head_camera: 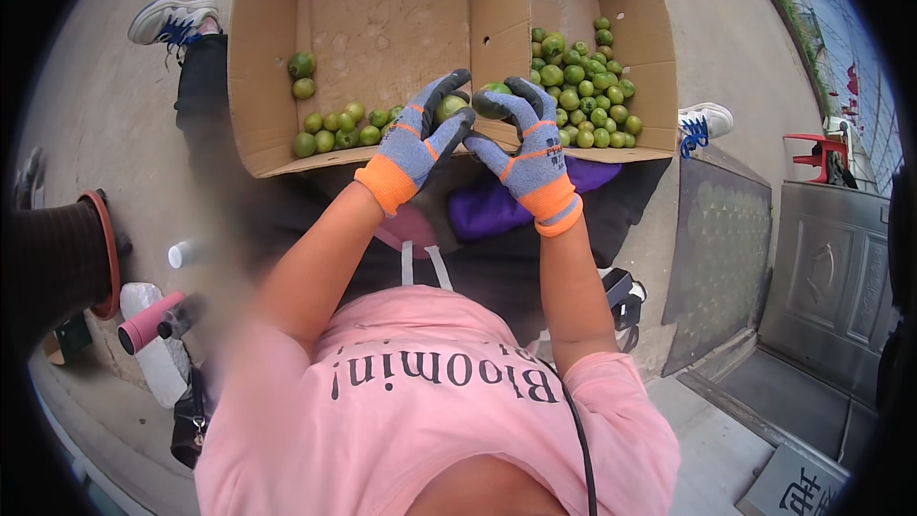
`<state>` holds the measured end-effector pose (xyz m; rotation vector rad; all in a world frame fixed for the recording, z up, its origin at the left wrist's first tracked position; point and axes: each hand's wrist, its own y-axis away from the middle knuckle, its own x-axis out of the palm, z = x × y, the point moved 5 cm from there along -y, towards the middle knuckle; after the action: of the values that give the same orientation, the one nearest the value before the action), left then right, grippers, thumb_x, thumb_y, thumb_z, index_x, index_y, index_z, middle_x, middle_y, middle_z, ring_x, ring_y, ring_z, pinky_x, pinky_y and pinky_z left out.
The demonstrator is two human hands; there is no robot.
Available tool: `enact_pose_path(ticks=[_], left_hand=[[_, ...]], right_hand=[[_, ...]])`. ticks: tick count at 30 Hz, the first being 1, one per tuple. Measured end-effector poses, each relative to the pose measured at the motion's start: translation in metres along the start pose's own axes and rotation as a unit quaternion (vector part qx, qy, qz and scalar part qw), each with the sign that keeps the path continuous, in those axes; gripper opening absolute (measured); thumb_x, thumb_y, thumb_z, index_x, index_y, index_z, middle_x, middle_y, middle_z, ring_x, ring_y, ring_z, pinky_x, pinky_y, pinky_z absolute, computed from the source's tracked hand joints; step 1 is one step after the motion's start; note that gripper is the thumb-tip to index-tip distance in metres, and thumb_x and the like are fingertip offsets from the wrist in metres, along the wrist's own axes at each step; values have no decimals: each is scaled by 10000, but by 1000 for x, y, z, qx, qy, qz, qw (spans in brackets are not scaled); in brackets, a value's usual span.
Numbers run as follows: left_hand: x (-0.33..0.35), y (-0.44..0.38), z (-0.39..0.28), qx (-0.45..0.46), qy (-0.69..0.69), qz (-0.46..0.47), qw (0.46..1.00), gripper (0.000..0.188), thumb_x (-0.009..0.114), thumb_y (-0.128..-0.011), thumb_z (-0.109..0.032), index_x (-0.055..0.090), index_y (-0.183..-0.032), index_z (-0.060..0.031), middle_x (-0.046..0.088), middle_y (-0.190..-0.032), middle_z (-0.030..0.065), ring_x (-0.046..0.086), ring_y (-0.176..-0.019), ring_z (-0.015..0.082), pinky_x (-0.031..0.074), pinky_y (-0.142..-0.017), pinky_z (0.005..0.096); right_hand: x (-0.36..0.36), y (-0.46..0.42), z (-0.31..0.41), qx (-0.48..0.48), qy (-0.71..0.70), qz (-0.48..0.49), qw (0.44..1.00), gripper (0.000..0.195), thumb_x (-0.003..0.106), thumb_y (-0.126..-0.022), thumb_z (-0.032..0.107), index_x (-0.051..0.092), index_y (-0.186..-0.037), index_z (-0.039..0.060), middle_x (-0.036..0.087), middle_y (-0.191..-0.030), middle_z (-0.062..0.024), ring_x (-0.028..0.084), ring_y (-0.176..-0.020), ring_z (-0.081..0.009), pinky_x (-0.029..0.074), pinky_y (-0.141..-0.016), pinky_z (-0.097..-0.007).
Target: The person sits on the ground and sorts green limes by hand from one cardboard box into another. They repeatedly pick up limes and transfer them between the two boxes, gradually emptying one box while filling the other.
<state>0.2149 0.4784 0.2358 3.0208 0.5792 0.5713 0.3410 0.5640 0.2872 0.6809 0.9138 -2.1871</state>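
Both my hands wear grey-blue knit gloves with black coated fingers and orange cuffs. My left hand holds a round green fruit between thumb and fingers. Close beside it, my right hand grips another green fruit, partly covered by the fingers. The hands are above the near side of a cardboard box with a cardboard divider. A row of green fruits lies along the near edge of the left compartment. Many more green fruits fill the near part of the right compartment.
A purple cloth lies below the box's near edge. To the left are a pink bottle, a white cup-like item and a black bag. At the right stand a metal door and a red plastic stool.
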Motion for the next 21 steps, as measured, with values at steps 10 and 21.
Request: enact_pose_path(ticks=[10,21], left_hand=[[-87,14,-7,-20,-692,-112,713,584,634,-902,-324,436,-1432,-182,485,-1399,179,500,-1251,366,422,-1029,426],[-27,26,-32,220,-396,-26,891,787,772,-766,-106,383,-1448,-60,479,-1411,162,463,-1301,330,412,-1076,386]], right_hand=[[14,8,-25,14,33,-68,997,329,790,-756,119,678,-1064,151,537,-1246,-167,514,-1180,-331,459,-969,-423],[53,2,16,51,-270,15,961,398,698,-861,123,594,-1240,58,558,-1244,-165,516,-1188,-301,442,-985,-379]])
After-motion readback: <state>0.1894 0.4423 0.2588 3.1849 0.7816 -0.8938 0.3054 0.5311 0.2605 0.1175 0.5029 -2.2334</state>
